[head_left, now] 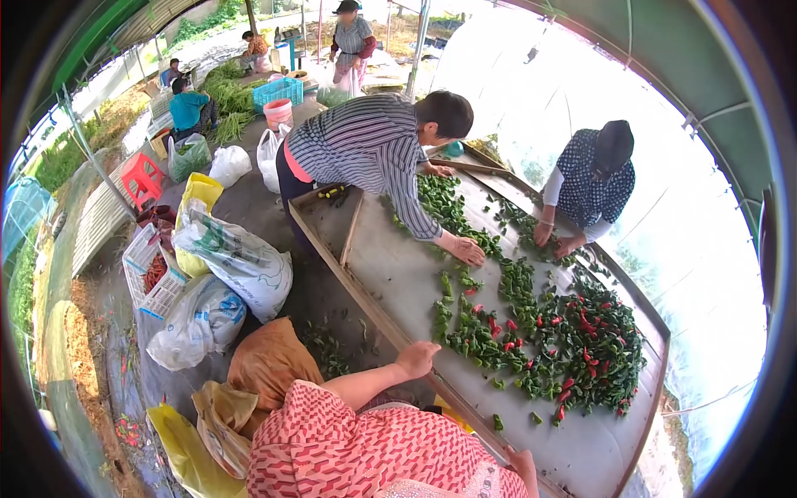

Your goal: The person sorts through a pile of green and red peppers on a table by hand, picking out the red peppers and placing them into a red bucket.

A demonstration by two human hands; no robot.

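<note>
My left hand (pixel 418 359) rests on the near wooden rim of a large sorting table (pixel 390 282), its fingers curled closed over the edge. Lower right, my right hand (pixel 521 465) is at the same rim, with its fingers bent around it and partly hidden. Neither hand touches the peppers. A large heap of green peppers (pixel 610 353) with some red peppers (pixel 588 324) among them lies at the right of the table. Thinner rows of green peppers (pixel 516 286) run toward the far end.
Across the table, a person in a striped top (pixel 365 137) and a person in a dotted top (pixel 594 178) handle peppers. Full sacks (pixel 237 257), a white crate (pixel 154 270) and a red stool (pixel 143 178) stand left. More people, a blue crate (pixel 278 93) and greens are behind.
</note>
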